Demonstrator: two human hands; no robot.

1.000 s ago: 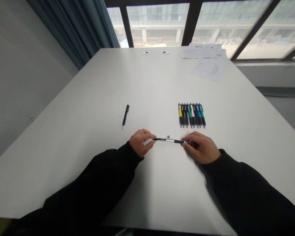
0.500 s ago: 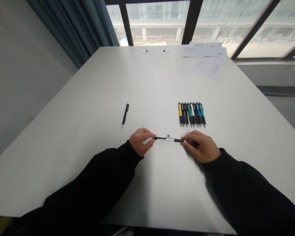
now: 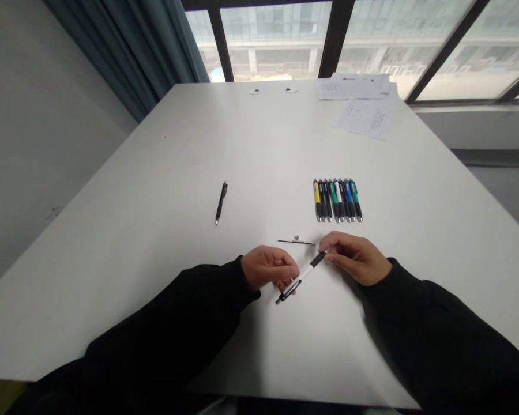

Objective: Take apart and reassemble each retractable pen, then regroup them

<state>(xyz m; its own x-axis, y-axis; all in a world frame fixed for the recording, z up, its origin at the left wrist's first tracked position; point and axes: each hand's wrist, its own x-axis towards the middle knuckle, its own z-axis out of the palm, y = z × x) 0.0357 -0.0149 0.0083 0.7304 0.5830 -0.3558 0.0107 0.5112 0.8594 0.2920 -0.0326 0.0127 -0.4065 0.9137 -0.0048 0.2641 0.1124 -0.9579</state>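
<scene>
A white pen with a black grip (image 3: 305, 271) slants between my hands, its clip and button end pointing down toward me. My right hand (image 3: 357, 257) is closed, with thumb and fingertips pinching the black grip end. My left hand (image 3: 270, 268) is curled at the barrel near the clip, thumb above and other fingertips partly hidden behind the pen. Just beyond my hands, a thin dark ink refill (image 3: 294, 241) lies on the table. Beside the refill are small metallic pen parts (image 3: 296, 237), too small to make out fully.
A row of several pens (image 3: 337, 200) with yellow, black, green, white and blue barrels lies beyond my right hand. One black pen (image 3: 221, 203) lies apart at the left. Papers (image 3: 363, 106) and two small white oval pieces (image 3: 291, 90) are at the table's far edge.
The white pen has swung from level to slanted, its clip end now nearer me. My left hand has shifted right and closer. The ink refill is now in plain sight on the table.
</scene>
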